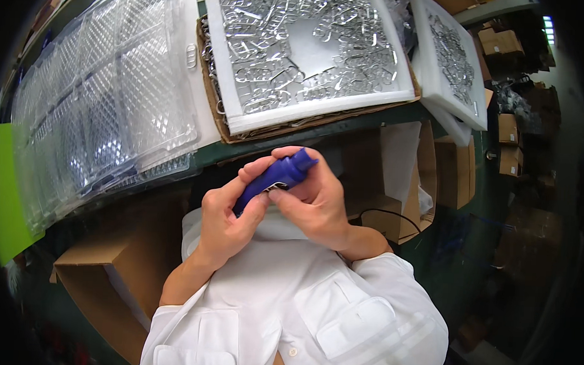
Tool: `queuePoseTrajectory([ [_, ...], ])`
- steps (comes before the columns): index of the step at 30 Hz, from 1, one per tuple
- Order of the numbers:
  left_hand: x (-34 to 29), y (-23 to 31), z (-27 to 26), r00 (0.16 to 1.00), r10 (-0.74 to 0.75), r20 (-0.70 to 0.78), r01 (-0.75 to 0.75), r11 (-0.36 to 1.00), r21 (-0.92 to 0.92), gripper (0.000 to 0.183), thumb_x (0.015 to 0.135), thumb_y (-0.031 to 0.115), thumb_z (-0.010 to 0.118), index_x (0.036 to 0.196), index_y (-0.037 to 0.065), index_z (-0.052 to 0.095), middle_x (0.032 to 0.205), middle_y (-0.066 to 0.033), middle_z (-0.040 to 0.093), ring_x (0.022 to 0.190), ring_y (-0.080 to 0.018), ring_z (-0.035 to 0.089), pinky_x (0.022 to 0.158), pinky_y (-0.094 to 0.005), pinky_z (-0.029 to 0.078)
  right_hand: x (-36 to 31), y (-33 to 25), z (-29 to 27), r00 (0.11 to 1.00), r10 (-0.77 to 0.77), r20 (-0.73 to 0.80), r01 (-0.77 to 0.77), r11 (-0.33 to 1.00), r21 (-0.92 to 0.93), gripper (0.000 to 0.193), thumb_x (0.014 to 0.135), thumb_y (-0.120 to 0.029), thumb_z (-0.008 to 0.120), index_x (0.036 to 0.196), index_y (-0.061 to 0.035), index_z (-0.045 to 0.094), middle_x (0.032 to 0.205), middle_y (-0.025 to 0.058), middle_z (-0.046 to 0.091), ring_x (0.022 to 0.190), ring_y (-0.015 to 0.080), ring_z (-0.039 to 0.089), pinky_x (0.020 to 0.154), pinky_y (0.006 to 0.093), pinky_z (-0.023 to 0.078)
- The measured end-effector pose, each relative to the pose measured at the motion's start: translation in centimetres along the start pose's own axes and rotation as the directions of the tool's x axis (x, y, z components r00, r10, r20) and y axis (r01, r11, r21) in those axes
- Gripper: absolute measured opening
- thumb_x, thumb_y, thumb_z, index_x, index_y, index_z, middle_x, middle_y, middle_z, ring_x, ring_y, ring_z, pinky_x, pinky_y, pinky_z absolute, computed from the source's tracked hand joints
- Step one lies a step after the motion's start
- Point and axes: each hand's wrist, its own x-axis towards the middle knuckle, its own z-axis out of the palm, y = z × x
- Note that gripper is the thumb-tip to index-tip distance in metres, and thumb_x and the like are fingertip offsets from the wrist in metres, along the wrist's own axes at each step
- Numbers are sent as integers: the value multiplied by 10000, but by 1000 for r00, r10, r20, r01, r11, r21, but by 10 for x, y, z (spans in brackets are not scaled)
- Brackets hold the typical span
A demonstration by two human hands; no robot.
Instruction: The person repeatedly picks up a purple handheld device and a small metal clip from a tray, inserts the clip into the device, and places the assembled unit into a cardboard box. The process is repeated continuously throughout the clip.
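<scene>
In front of my chest, both hands are closed around a dark blue, bottle-shaped plastic object (284,172) with a narrower, notched end pointing up and to the right. My left hand (232,209) wraps its lower end, the fingers behind and the thumb in front. My right hand (317,206) holds the upper part, with its thumb beside the left one. A small shiny metal piece (277,186) shows by the thumb tips, too small to make out. Beyond my hands lies a white foam tray (320,106) with many small looped metal parts (264,59).
Clear plastic trays (147,94) are stacked on the left of the green bench. A second foam tray of metal parts (452,56) leans at the right. Below the bench stand open cardboard boxes (87,256), and more boxes (509,129) fill the right side.
</scene>
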Motion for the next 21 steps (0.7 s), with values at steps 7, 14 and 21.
queuePoseTrajectory([
  [7,0,-12,-4,968,244,-62,-218,935,278,204,889,6,656,1078,-59,695,730,-24,663,646,-48,570,595,-228,467,1,16,17,983,-100,-152,93,994,-48,459,921,133,552,1356,4,481,1265,158,657,1207,207,656,1039,358,554],
  [14,-8,10,6,989,84,-124,-79,996,45,245,978,67,705,1155,-26,563,919,-62,668,716,-74,612,579,-220,512,-4,2,3,995,99,15,-94,869,486,534,929,82,575,1452,23,487,1376,181,629,1242,226,632,979,416,579],
  [21,-2,7,1,998,-57,-1,56,978,-202,191,1083,200,584,1097,13,551,940,-84,658,665,-107,641,503,-235,539,-18,4,-7,986,167,1,-132,774,619,498,965,67,612,1452,12,525,1481,173,581,1378,241,570,1151,420,465],
])
